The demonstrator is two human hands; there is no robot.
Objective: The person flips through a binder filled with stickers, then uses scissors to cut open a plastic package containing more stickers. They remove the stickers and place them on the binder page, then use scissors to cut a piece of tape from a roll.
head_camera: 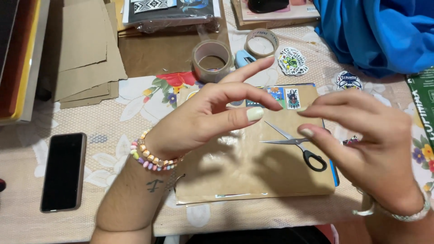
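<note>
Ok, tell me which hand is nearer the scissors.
Right. The right hand hovers just above the scissors, fingers spread beside the handles; the left hand hangs further off to their left.

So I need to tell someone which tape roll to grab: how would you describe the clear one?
Start at the brown paper parcel in the middle of the table. Just beyond its far left corner stands a roll of clear tape. Unlike the smaller, flatter tan roll to its right, it is taller and glossy.

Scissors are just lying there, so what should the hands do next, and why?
Probably the right hand should drop and pick up the scissors. They lie open on the brown package just beneath its fingers, and both hands hover empty.
</note>
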